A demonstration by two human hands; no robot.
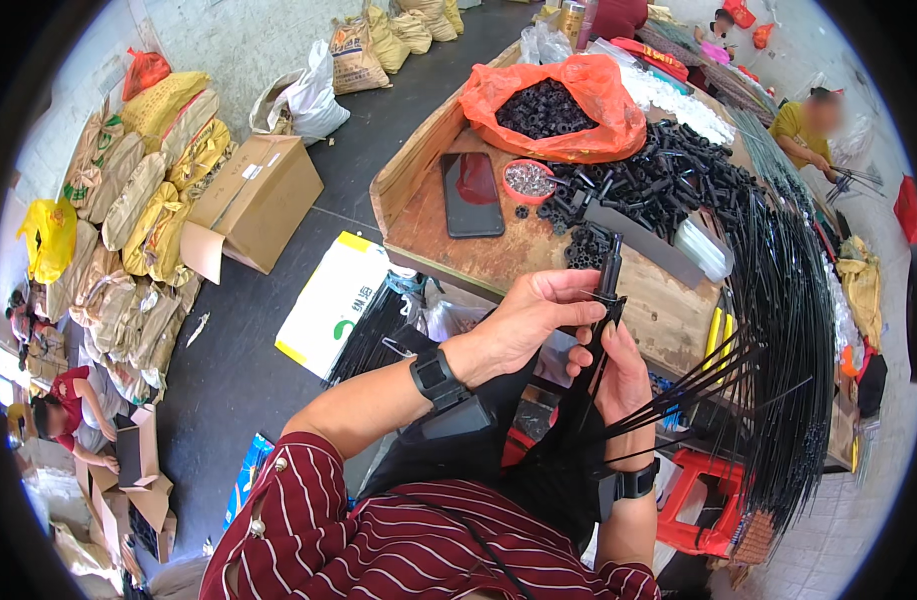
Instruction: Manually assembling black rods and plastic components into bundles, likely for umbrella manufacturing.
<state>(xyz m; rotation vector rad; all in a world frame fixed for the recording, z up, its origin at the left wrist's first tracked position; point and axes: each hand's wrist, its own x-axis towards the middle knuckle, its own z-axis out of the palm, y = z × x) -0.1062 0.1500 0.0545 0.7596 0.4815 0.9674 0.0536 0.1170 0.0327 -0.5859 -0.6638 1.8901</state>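
In front of my chest I hold a slim black tubular piece [612, 262] upright over the near table edge. Its thumb and fingers closed, my left hand [539, 318] pinches the piece at its lower collar. Just below, my right hand [624, 372] is closed around a bundle of thin black rods [684, 395] resembling umbrella ribs, which fan out to the right. Whether the rods join the tubular piece is hidden by my fingers. Beyond my hands on the table lie small black ring-like parts [589, 247] and a big heap of black plastic tubes [669, 170].
The wooden table [419, 215] carries a dark phone [473, 195], a red bowl of small metal bits [529, 179] and an orange bag [604, 90] of black parts. Long rods [779, 330] hang over its right side. A red stool [701, 500] stands below; a cardboard box [264, 200] stands left.
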